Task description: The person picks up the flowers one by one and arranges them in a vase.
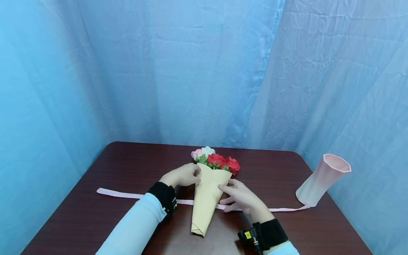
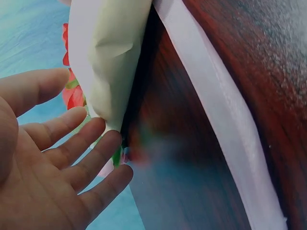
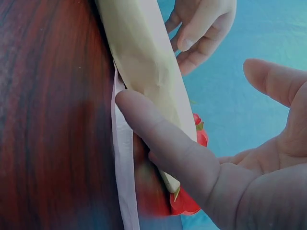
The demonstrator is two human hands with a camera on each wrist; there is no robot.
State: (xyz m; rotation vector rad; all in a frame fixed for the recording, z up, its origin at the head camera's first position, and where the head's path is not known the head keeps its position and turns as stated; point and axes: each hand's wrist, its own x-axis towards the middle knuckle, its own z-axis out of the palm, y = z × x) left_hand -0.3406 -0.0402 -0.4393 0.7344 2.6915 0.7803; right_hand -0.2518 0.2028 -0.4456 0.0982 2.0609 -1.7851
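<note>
A bouquet wrapped in cream paper lies on the table, its narrow end toward me. Red roses, a white flower and a pink one show at its far end. Under the wrap runs a pale pink ribbon, stretching out to both sides. My left hand is at the wrap's upper left edge; in the left wrist view its fingers are extended at the paper, and contact is hard to tell. Beside the right edge, my right hand has spread fingers over the ribbon, with no grip visible.
A pink and white vase stands at the table's right side, the ribbon's right end by its base. The dark wooden table has its far edge just beyond the flowers. Blue curtains hang behind and at both sides.
</note>
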